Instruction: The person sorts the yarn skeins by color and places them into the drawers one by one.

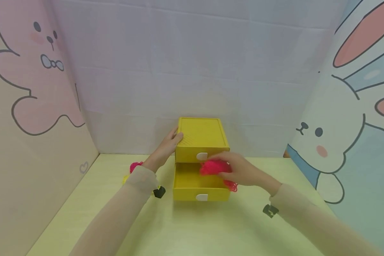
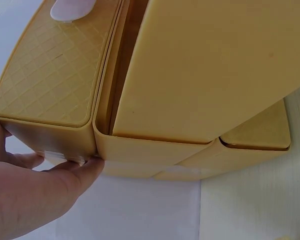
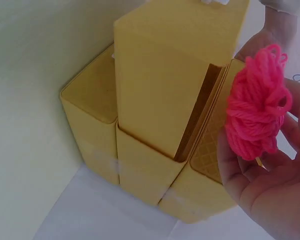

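A yellow drawer box with white handles stands against the back wall. Its middle drawer is pulled out, while the top drawer is closed. A lower closed drawer shows in the left wrist view. My left hand rests at the box's upper left side, the thumb at the top edge and the fingers touching the side. Bright pink yarn, bundled into a small skein, is held between the thumb and fingers of my right hand, over the right part of the pulled-out drawer.
Left of the box, partly behind my left forearm, lie another pink yarn bundle and some yellow yarn. A pale wall rises behind the box. Side walls with a cartoon bear and rabbit bound the pale table.
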Demonstrator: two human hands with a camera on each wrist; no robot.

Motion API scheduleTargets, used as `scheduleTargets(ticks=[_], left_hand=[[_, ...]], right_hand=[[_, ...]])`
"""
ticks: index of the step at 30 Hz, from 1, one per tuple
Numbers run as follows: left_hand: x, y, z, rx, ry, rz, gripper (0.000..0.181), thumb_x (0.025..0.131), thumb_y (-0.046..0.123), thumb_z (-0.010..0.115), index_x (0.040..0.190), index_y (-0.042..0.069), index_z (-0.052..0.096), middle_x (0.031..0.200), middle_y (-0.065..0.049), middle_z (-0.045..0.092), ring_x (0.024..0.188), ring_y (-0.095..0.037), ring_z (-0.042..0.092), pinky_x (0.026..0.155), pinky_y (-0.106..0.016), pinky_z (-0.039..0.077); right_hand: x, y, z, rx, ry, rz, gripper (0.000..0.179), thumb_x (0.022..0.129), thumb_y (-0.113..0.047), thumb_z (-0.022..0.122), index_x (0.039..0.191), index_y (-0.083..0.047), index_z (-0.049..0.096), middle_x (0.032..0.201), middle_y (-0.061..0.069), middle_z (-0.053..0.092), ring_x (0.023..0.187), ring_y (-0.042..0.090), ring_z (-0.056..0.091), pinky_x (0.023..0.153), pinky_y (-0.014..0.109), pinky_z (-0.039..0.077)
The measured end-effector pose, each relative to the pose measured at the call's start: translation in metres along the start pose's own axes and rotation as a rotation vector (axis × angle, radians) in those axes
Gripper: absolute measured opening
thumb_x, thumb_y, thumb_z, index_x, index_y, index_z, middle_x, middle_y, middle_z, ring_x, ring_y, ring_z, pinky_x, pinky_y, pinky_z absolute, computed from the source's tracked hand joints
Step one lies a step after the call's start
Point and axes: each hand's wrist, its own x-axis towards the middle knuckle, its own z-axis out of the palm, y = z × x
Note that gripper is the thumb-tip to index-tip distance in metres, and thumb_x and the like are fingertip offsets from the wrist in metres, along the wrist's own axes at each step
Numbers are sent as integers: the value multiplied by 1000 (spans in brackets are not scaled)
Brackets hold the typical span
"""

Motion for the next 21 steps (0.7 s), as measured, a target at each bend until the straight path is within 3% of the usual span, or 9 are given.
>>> scheduleTargets(ticks=[5, 15, 21], left_hand=[[1, 0, 0, -18, -2, 12, 70, 115, 46, 43, 173, 29, 7, 176, -12, 22, 158, -35, 31, 127, -59, 27], [-1, 0, 2, -26, -2, 13, 70, 115, 44, 43, 173, 25, 8, 175, -13, 23, 156, -36, 33, 125, -59, 31], [-1, 0, 1, -27, 3, 14, 69, 115, 43, 43, 173, 27, 10, 173, -13, 27, 153, -37, 38, 124, -60, 33]], right_hand=[[16, -8, 10, -14, -38, -22, 54, 95, -4, 78, 146, -12, 64, 141, 2, 67, 120, 23, 63, 102, 40, 58], [36, -8, 29, -43, -72, -100, 42, 93, 1, 78, 132, -13, 70, 121, -2, 67, 111, 18, 63, 97, 36, 58], [39, -6, 38, -105, -127, -36, 42, 94, -5, 80, 135, -15, 71, 125, -3, 72, 114, 19, 64, 103, 40, 56]])
